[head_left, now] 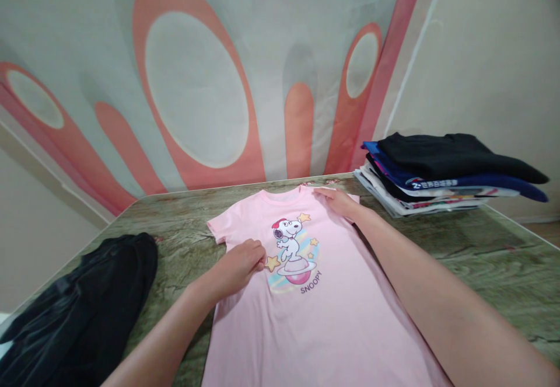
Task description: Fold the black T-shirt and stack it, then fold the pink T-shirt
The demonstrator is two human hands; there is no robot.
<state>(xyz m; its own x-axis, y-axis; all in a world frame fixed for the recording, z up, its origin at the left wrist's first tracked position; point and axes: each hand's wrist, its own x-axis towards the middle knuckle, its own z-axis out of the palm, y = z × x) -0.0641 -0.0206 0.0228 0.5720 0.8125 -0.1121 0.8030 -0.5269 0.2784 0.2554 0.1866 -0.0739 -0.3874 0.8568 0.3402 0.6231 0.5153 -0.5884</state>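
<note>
A pink short-sleeved T-shirt (345,311) lies front up, with its neckline towards the far edge of the table. Its chest carries a Snoopy print with stars and a ringed planet; the hem runs out of view at the bottom. My left hand (247,261) is closed, fingers curled in a pinch on the shirt just left of the print. At the far right shoulder, beside the collar, my right hand (338,200) pinches the fabric, its forearm crossing over the shirt's right side. The right sleeve is partly hidden behind that hand.
A folded stack of clothes (431,180), black on top with blue and white below, stands at the table's back right. A dark garment (94,299) lies crumpled at the left. The wood-patterned table (184,218) meets a grey and orange printed backdrop (266,112).
</note>
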